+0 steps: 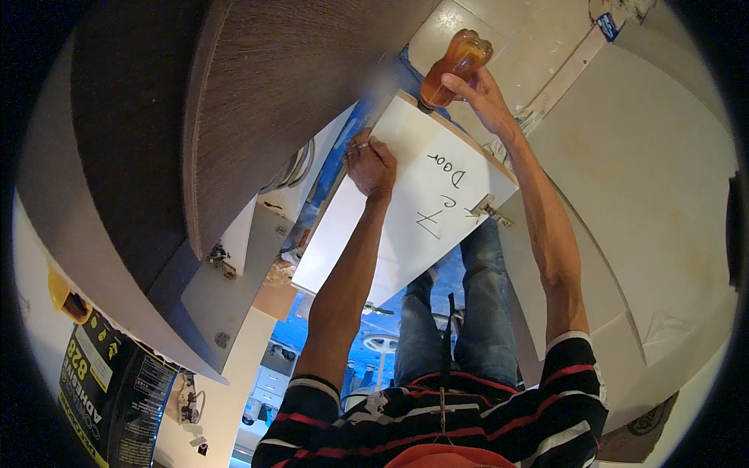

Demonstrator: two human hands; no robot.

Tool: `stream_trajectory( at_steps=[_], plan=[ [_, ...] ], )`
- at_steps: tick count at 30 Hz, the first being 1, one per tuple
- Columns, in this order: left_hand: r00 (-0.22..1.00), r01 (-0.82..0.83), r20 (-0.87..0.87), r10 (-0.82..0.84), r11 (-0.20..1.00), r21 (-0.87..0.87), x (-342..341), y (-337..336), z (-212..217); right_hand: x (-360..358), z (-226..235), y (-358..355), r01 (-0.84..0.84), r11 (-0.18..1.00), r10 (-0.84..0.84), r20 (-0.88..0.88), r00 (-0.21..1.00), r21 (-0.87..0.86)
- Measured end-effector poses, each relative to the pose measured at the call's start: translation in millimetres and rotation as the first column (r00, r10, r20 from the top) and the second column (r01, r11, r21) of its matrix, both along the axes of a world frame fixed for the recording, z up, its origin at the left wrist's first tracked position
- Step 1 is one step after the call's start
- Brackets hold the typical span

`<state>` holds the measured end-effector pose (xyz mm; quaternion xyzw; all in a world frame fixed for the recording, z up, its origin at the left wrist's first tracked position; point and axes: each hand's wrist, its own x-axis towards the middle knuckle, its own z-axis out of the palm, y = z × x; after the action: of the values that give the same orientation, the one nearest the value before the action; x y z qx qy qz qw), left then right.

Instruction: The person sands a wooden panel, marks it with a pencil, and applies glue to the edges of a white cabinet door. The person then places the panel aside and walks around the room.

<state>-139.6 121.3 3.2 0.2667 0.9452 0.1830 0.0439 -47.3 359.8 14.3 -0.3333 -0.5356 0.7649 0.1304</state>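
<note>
- Right hand (482, 95) has its grip wrapped round an amber squeeze bottle (456, 66), nozzle down on the far top edge of a white cabinet door (406, 195)
- Left hand (370, 164) lies fist-like on the door's face near its left edge, fingers curled and pressing down; it pinches nothing I can make out
- Step in hand, by my reading: laying a bead along the door's edge (handwriting on the face, not copied)
- Next move likely calls for a steady squeeze, with the nozzle kept on the narrow edge
- A hinge (490, 209) juts from the right edge
- Room: brown panel (257, 86) and more white doors (234, 288) crowd the left; pale floor to the right looks open
</note>
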Motion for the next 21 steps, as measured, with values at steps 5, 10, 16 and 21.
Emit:
stream_trajectory(
  at_steps=[5, 10, 16, 21],
  plan=[
    [1.0, 0.008, -0.005, -0.008, 1.0, -0.01, -0.9, -1.9, -1.1, -27.7, -8.4, -2.7, 0.032, 0.997, -0.026, -0.089, 0.996, 0.069],
    [1.0, 0.013, 0.003, -0.013, 1.0, 0.001, -1.1, -3.5, -3.1, -34.5, -12.7, 5.0, -0.02, 0.994, 0.023, -0.028, 0.999, 0.104],
    [1.0, 0.011, -0.024, -0.012, 1.0, -0.019, -0.7, -1.5, -3.6, -21.4, -1.6, 2.8, 0.011, 1.0, -0.01, -0.01, 1.0, 0.014],
    [1.0, 0.022, -0.011, -0.023, 0.999, -0.032, -2.4, -3.7, -2.6, -46.3, -4.2, -0.6, 0.01, 1.0, -0.009, -0.065, 0.998, 0.019]
  ],
)
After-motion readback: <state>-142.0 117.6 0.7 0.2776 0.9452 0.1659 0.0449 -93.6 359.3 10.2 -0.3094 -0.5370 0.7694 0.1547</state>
